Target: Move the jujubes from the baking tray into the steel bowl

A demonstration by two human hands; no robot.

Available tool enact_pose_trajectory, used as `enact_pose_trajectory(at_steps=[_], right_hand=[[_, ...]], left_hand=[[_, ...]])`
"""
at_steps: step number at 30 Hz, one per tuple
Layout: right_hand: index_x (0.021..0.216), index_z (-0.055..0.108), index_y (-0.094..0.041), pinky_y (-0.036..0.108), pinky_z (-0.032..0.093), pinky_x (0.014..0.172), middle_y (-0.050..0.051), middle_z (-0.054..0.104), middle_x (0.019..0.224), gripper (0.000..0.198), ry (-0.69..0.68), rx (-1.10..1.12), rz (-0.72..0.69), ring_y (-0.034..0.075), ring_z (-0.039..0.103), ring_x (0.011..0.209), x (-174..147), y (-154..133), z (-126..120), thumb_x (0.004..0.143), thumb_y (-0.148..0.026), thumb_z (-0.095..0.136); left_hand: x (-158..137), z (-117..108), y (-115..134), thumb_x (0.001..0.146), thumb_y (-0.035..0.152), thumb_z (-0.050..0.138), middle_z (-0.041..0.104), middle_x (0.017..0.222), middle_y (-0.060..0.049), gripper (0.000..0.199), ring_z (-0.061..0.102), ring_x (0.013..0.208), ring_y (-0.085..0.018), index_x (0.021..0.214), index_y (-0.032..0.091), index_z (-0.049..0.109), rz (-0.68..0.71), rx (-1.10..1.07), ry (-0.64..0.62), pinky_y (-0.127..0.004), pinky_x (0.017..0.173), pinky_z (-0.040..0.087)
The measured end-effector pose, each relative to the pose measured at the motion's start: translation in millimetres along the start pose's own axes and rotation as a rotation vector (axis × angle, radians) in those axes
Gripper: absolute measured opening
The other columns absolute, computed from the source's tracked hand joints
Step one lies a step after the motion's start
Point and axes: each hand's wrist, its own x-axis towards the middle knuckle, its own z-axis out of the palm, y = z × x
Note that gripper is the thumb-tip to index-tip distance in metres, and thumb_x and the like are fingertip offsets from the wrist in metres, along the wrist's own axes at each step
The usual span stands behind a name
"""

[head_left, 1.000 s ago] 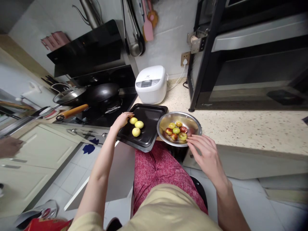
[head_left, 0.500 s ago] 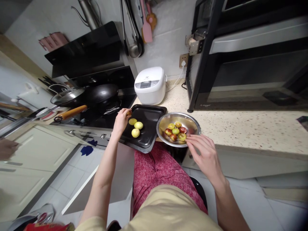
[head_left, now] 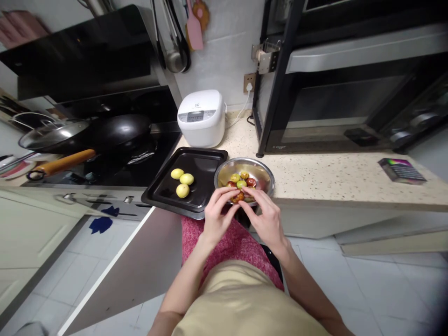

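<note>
A home kitchen is indicated by the stove (head_left: 115, 165), on which a wok (head_left: 121, 128) and a lidded pan (head_left: 56, 134) are set. A ladle (head_left: 176, 60) and a pink spatula (head_left: 195, 32) are hung on the wall; a rice cooker (head_left: 201, 119) and a glass-fronted oven (head_left: 325, 105) are seen along the speckled worktop (head_left: 332, 179).

Left hand (head_left: 216, 218) across from tray (head_left: 202, 173) to bowl (head_left: 262, 173), now beside right hand (head_left: 268, 218).

Left hand (head_left: 216, 217) and right hand (head_left: 268, 218) nearly meet over a metal bowl (head_left: 263, 173) of fruit (head_left: 241, 184) beside a black tray (head_left: 203, 175).
</note>
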Motion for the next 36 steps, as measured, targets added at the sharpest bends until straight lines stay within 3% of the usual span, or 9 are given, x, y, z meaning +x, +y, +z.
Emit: enact_pose_trajectory(at_steps=[6,13,16,25,32,36], right_hand=[[0.118,0.069,-0.025,0.037,0.059,0.097,0.006,0.077,0.113,0.021,-0.027,0.089,0.093,0.022,0.073,0.105,-1.7,0.2,1.5,0.097,-0.028,0.066],[0.111,0.074,-0.024,0.046,0.059,0.097,0.009,0.076,0.113,0.02,-0.06,-0.023,0.179,0.028,0.072,0.107,10.1,26.0,-0.1,0.093,-0.03,0.068],[0.11,0.076,-0.023,0.048,0.059,0.098,0.011,0.077,0.114,0.021,-0.095,-0.031,0.188,0.029,0.073,0.107,13.3,33.6,1.3,0.092,-0.029,0.067],[0.098,0.079,-0.023,0.045,0.06,0.092,0.009,0.08,0.099,0.018,-0.168,-0.095,0.162,0.026,0.075,0.095,18.4,39.1,4.6,0.093,-0.024,0.061],[0.093,0.077,-0.022,0.04,0.058,0.086,0.007,0.079,0.094,0.021,-0.138,-0.122,0.087,0.024,0.072,0.09,9.9,21.4,-9.7,0.101,-0.03,0.059],[0.096,0.077,-0.022,0.043,0.055,0.093,0.006,0.08,0.1,0.021,-0.193,-0.155,0.014,0.024,0.073,0.096,0.2,15.8,-14.5,0.103,-0.027,0.057]], left_hand=[[-17.6,18.0,-1.8,0.098,0.012,0.064,0.071,0.125,-0.009,0.035,0.07,0.117,-0.021,0.13,0.025,0.067,0.029,0.003,0.035,-0.039,0.102,0.06],[-20.4,12.1,-23.8,0.096,0.026,0.07,0.073,0.127,-0.01,0.031,0.068,0.125,-0.025,0.127,0.022,0.068,0.054,0.164,-0.075,-0.056,0.117,0.049],[-21.0,10.6,-31.1,0.099,0.023,0.065,0.075,0.127,-0.009,0.028,0.069,0.125,-0.024,0.127,0.022,0.069,0.086,0.224,-0.107,-0.058,0.118,0.048],[-22.2,11.0,-31.8,0.103,0.02,0.058,0.076,0.129,-0.006,0.032,0.068,0.127,-0.024,0.133,0.026,0.068,0.091,0.244,-0.153,-0.06,0.118,0.047],[-22.3,10.8,-29.8,0.103,0.017,0.058,0.075,0.131,-0.007,0.031,0.067,0.129,-0.023,0.132,0.024,0.068,0.068,0.234,-0.172,-0.059,0.12,0.045],[-22.9,11.9,-29.1,0.103,0.017,0.057,0.075,0.13,-0.006,0.031,0.067,0.128,-0.024,0.131,0.024,0.068,0.076,0.256,-0.162,-0.059,0.12,0.046]])
